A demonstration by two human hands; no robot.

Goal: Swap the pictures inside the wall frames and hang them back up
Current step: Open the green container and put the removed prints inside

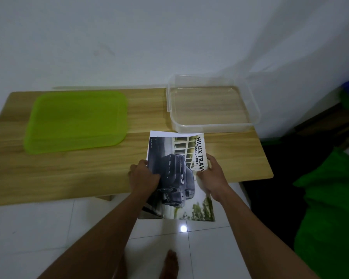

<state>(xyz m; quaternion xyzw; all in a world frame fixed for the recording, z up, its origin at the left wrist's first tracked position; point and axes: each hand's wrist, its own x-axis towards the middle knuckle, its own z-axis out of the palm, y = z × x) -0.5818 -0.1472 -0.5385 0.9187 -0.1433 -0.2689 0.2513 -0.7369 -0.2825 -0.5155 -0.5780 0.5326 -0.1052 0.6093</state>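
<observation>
A printed picture [177, 158] of a dark pickup truck with black lettering along its right side hangs half over the front edge of the wooden table [89, 172]. My left hand [144, 176] grips its left edge. My right hand [214, 176] grips its right edge. No wall frame is in view.
A flat green plastic lid [77, 121] lies on the table's left part. A clear plastic box [212, 103] stands at the back right, just beyond the picture. White wall behind, white tiled floor below, my bare foot [169, 262] on it. Green fabric [326, 208] lies at right.
</observation>
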